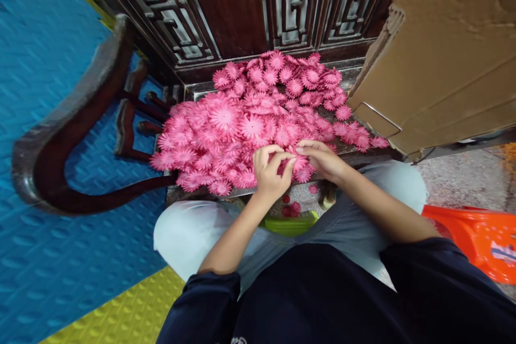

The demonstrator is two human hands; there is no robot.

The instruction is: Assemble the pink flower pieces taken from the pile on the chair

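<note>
Pink paper-like flowers [224,116] are heaped across a dark wooden bench [358,157]; at the near edge, one appears pinched between narrowed fingertips of left hand [271,171] and right hand [323,160]. Finished and remaining flowers cannot be distinguished.

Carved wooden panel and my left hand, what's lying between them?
In the head view, a heap of pink flower-shaped pieces lies between the panel and your left hand.

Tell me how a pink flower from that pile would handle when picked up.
A pink flower is probably light, since it looks thin. Its narrow petals would likely bend or crease. Neighbouring flowers might shift, being heaped together.
</note>
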